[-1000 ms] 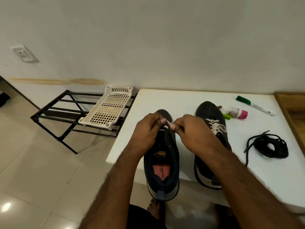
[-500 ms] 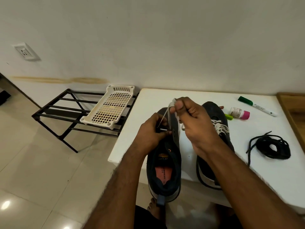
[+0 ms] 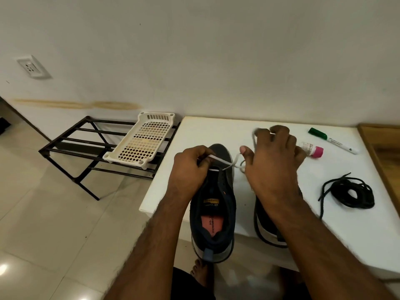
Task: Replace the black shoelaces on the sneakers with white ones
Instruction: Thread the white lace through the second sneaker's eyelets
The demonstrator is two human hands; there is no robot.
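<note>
Two dark sneakers stand on the white table [image 3: 216,135], heels toward me. The left sneaker [image 3: 213,204] has an open tongue and a pink insole. My left hand [image 3: 190,167] rests on its front and pinches one end of the white lace [image 3: 218,159] near the lowest eyelets. My right hand [image 3: 273,161] is raised over the right sneaker [image 3: 265,230], mostly hiding it, and holds the other run of the white lace [image 3: 237,158], which is blurred. A coil of black laces [image 3: 350,191] lies to the right.
A green-capped marker [image 3: 331,140] and a small pink-capped bottle [image 3: 313,149] lie at the back right of the table. A wooden edge [image 3: 381,152] borders the right. Left of the table stands a black metal rack [image 3: 86,146] with a cream plastic tray [image 3: 142,141].
My right hand has moved right and away from the left sneaker, drawing the white lace out. My left hand stays on the sneaker's front, holding the other lace end.
</note>
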